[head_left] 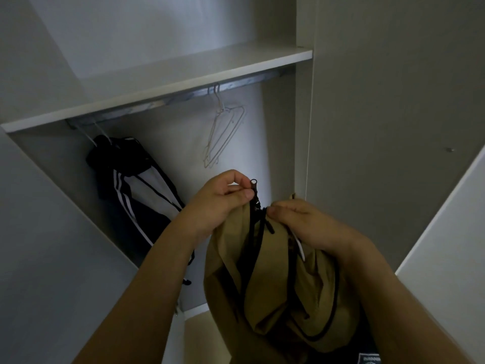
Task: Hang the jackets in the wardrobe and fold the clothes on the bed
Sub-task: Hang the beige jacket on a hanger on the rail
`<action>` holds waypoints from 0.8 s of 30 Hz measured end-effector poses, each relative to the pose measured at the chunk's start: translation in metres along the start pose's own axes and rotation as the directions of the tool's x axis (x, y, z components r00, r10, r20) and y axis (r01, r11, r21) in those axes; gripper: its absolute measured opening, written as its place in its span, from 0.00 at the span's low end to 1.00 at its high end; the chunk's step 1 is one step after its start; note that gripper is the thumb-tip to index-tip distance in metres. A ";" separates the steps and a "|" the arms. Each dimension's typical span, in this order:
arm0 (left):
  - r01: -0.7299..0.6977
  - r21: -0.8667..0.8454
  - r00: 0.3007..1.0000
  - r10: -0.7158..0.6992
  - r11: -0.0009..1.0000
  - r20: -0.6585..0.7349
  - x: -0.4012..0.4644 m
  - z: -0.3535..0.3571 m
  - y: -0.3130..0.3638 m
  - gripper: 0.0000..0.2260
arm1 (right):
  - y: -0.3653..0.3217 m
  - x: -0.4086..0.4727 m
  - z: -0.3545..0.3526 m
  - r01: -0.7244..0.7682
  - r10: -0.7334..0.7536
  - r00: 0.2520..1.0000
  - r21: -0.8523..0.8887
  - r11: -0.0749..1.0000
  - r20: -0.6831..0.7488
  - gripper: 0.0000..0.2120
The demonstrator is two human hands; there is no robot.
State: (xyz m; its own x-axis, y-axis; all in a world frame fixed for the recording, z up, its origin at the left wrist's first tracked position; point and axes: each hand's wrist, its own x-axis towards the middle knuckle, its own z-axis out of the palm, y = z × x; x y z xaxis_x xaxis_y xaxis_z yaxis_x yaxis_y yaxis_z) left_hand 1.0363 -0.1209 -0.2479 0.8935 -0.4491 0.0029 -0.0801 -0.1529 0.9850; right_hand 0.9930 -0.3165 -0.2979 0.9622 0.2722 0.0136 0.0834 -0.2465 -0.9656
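Forearms come up from the bottom of the view, both mine, bare. Tan jacket (283,292) bunched between them, hanging low in front of the open wardrobe (367,127), black zipper (253,232) running down its front. My left hand (220,203) is pinched shut on the zipper pull (253,186), thumb and forefinger closed on it, pull sticking up above the fabric. My right hand (304,222) is clamped on the jacket's top edge just beside the zipper, fingertips pressed into the cloth, touching the other zipper side. A white strip shows under the right wrist, can't tell what it is. Dark printed patch at the bottom edge, unclear.

Behind the hands, inside the wardrobe: black-and-white striped jacket (136,187) hangs on the left of the rail (168,99), on pale hangers. Empty wire hangers (223,132) hang further right on the same rail, well apart from it. White shelf (162,82) sits right above the rail. Wardrobe door (446,232) stands open on the right.
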 end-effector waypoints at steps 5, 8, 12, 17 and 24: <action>0.207 -0.348 0.978 -0.191 0.915 0.078 -0.011 0.010 -0.012 0.05 | -0.005 -0.003 0.001 0.006 -0.004 0.997 -0.031 0.999 0.080 0.23; 0.208 -0.349 0.977 -0.174 0.914 0.127 -0.014 0.012 -0.014 0.07 | -0.007 -0.006 0.002 0.008 -0.008 0.996 0.001 1.000 0.086 0.24; 0.149 -0.309 0.972 -0.082 0.939 0.219 -0.018 0.006 -0.013 0.10 | -0.009 -0.008 0.003 -0.004 0.003 0.997 0.008 1.000 0.083 0.24; 0.040 -0.214 0.960 0.021 0.976 0.278 -0.021 0.002 -0.016 0.18 | -0.008 -0.009 0.003 -0.007 0.006 0.997 0.008 1.000 0.082 0.18; -0.129 0.079 0.985 0.118 0.989 0.128 -0.024 0.008 -0.017 0.16 | -0.004 -0.010 0.000 -0.024 0.021 0.997 0.038 0.999 0.078 0.22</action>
State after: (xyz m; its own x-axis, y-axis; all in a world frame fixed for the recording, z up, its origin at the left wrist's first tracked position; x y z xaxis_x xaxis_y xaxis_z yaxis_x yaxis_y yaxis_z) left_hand 1.0122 -0.1144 -0.2659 0.8136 -0.5731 0.0974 -0.2293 -0.1624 0.9597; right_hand 0.9827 -0.3188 -0.2944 0.9406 0.3385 -0.0265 0.0507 -0.2174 -0.9748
